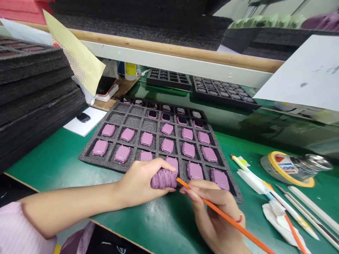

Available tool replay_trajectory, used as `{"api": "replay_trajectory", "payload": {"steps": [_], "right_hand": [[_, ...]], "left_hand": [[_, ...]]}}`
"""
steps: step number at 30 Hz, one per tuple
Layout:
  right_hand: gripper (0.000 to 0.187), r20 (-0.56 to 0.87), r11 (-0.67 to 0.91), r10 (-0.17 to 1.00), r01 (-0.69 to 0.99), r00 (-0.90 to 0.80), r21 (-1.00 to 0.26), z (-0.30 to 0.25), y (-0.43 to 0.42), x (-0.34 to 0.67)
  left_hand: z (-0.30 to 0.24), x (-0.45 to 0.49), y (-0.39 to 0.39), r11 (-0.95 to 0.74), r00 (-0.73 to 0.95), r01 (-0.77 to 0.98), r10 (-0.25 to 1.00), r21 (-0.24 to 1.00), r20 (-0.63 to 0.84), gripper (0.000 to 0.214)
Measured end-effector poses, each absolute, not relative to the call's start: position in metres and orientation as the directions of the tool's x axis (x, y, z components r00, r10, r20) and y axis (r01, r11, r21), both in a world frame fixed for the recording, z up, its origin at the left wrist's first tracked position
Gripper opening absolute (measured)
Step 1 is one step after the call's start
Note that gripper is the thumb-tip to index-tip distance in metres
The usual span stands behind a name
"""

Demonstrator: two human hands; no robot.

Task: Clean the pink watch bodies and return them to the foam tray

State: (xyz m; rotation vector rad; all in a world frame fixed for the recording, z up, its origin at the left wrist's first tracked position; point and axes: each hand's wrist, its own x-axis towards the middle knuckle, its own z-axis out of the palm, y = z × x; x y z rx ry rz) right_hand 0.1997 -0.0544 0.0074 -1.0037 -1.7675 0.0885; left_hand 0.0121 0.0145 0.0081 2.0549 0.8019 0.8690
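So the star here is a row of purple watch-style cases (162, 179), several of them packed face to face like slices of bread, all the same dusty mauve with rounded corners and ridged edges where one meets the next. They sit inside the left hand (148, 178), which is curled snugly around them, thumb over the top and fingers underneath. Just beside that, the right hand (217, 211) has a thin orange stick (225, 216) pinched like a pen, its tip right at the near end of the row; honestly can't tell from this angle if it's touching or just shy of it. Right beyond the left hand is a dark grey foam tray (132, 121), with more purple backs (167, 145) sitting one per slot, smooth and slightly shiny with tiny pale marks on some. Farther from the hands, the back rows hold dark-faced pieces (166, 117), some with pinkish rims. Off to the right of the right hand there's crumpled white tissue (275, 224) among some slim tools, and past those a clear jar (299, 167) near a yellow ring. Everything's on a green tabletop (159, 218).
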Motion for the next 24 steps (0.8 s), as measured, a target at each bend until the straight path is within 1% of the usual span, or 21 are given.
{"api": "replay_trajectory", "payload": {"steps": [2,6,9,13,15,18,24], "right_hand": [[0.016,0.733,0.663,0.674,0.507,-0.087,-0.551,0.009,-0.055,0.203],[0.024,0.708,0.691,0.683,0.474,-0.180,-0.546,0.008,-0.057,0.206],[0.027,0.723,0.722,0.643,0.512,-0.252,-0.465,0.006,-0.057,0.206],[0.024,0.729,0.736,0.593,0.597,-0.342,-0.319,0.004,-0.056,0.207],[0.023,0.735,0.739,0.573,0.616,-0.364,-0.271,0.002,-0.057,0.206],[0.023,0.748,0.735,0.558,0.632,-0.358,-0.247,-0.001,-0.057,0.206],[0.023,0.740,0.735,0.561,0.635,-0.371,-0.238,-0.001,-0.059,0.203]], "left_hand": [[0.007,0.011,0.015,-0.531,0.579,0.230,0.748,0.816,0.323,0.034],[0.006,0.010,0.015,-0.555,0.588,0.209,0.730,0.805,0.350,0.033],[0.006,0.010,0.014,-0.558,0.589,0.213,0.728,0.802,0.350,0.034],[0.007,0.010,0.014,-0.546,0.588,0.223,0.736,0.808,0.336,0.035],[0.008,0.010,0.014,-0.536,0.593,0.225,0.738,0.813,0.323,0.034],[0.009,0.011,0.014,-0.518,0.591,0.226,0.746,0.825,0.307,0.034],[0.009,0.012,0.014,-0.494,0.584,0.234,0.760,0.838,0.285,0.034]]}}
